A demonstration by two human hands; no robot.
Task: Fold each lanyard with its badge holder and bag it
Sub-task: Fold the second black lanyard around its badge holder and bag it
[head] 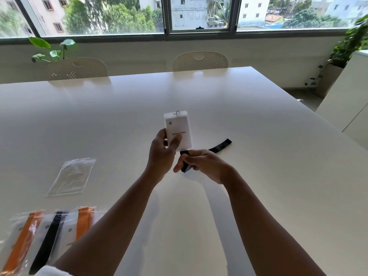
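My left hand holds a white badge holder upright above the table, thumb across its front, with a small metal ring at its top. My right hand is shut on a black lanyard. A folded part of the strap sticks out below the fingers, and the free end trails to the right onto the white table. An empty clear zip bag lies flat on the table to the left of my hands.
Three filled bags holding orange and black lanyards lie at the near left edge. Two white chairs stand at the far side under a window. A plant and a white cabinet are on the right.
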